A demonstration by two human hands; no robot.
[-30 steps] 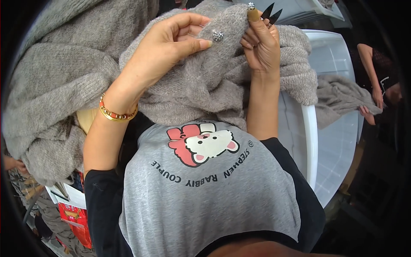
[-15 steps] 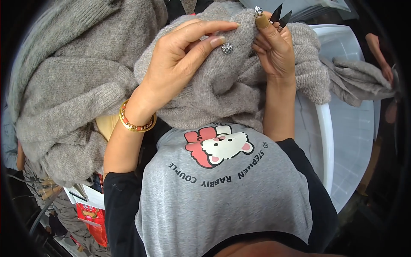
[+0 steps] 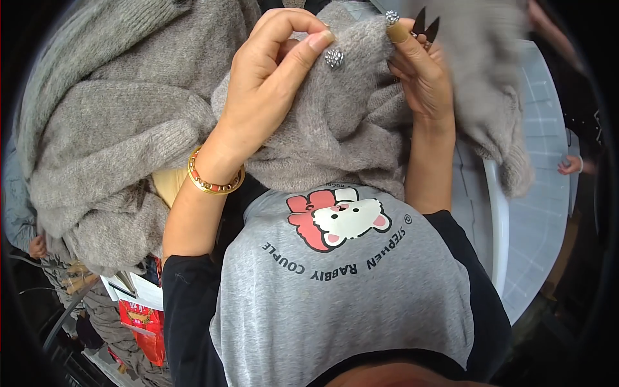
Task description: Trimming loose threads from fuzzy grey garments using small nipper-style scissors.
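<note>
A grey knit garment (image 3: 303, 142) is bunched in front of my chest, with two sparkly silver buttons on it. My left hand (image 3: 274, 80) pinches the knit with thumb and forefinger, right beside one round button (image 3: 334, 58). In my right hand (image 3: 422, 80) are small thread snips (image 3: 425, 27), their dark blades pointing up and apart. A tan finger cover (image 3: 398, 32) on that hand's thumb presses the knit's edge just under the other button (image 3: 392, 17). The curled fingers hide the snips' handles.
Grey knitwear (image 3: 122, 122) is heaped at my left. On the right, a blurred knit piece (image 3: 487, 58) hangs over a white-rimmed tub (image 3: 496, 226). Another person's hand (image 3: 570, 165) shows beyond it. A red packet (image 3: 143, 322) lies lower left.
My left hand has risen slightly, and its thumb and forefinger have come together. At right, a knit piece has swung up in a blur; another person's arm there has shifted.
</note>
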